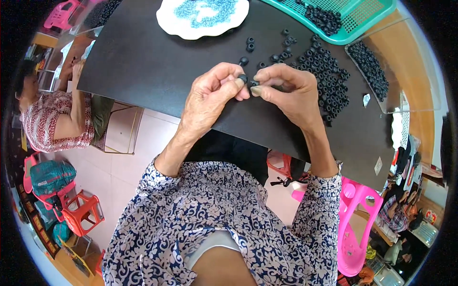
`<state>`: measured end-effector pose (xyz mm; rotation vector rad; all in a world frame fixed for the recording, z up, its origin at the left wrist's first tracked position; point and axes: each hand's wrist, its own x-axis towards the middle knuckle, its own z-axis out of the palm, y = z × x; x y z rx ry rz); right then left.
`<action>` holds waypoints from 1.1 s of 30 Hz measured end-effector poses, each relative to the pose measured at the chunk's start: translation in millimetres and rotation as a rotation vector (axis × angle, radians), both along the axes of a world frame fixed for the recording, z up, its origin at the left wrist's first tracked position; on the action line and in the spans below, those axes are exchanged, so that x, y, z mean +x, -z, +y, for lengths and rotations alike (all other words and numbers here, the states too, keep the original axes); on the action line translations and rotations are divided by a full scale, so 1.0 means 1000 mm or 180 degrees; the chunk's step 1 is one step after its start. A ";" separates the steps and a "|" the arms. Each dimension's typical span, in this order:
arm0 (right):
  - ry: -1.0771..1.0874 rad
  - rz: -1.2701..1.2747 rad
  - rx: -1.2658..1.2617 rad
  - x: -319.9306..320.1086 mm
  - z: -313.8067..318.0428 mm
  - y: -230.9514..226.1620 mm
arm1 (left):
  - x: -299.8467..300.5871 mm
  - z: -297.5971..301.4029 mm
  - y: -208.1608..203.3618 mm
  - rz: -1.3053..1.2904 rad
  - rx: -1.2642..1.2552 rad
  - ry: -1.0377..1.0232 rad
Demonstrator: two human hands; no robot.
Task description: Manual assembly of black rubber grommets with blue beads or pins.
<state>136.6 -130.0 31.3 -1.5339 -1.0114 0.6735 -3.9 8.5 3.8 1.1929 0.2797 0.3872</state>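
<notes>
My left hand (212,93) pinches a small round black plastic part (243,77) between thumb and fingertips. Close beside it, my right hand (291,90) has its thumb and forefinger closed on another small dark piece (254,84), mostly covered by the fingertips. Both hands meet above the near part of the dark table (143,62). To the right of my right hand lies a loose heap of black ring-like parts (329,78) with holes in them. A few single ones, such as a black part (250,44), sit just beyond my fingers.
A white wavy-edged plate (191,32) at the back holds tiny blue pieces. Far right stand a green basket (353,39) and a clear box (381,97), both with black parts. Another person (59,117) sits at left. A pink chair (352,238) is beside me.
</notes>
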 end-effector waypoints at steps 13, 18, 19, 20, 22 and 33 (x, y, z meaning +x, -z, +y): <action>-0.0158 0.0012 0.0052 0.001 0.001 0.003 | -0.002 0.001 -0.002 0.0061 0.0331 0.0172; -0.0149 0.0156 -0.0070 0.000 0.001 0.003 | -0.002 0.001 -0.001 0.0028 0.0543 0.0208; -0.0152 0.0153 -0.0072 0.000 0.001 0.003 | -0.002 0.001 -0.002 0.0006 0.0540 0.0214; -0.0138 0.0145 -0.0022 0.000 0.001 0.003 | -0.002 0.000 -0.002 -0.0015 0.0539 0.0222; -0.0127 0.0134 0.0028 0.001 0.002 0.004 | -0.002 0.000 -0.002 -0.0030 0.0555 0.0235; -0.0195 0.0708 0.0098 -0.001 0.002 -0.002 | -0.002 -0.001 -0.004 -0.0028 0.0821 0.0302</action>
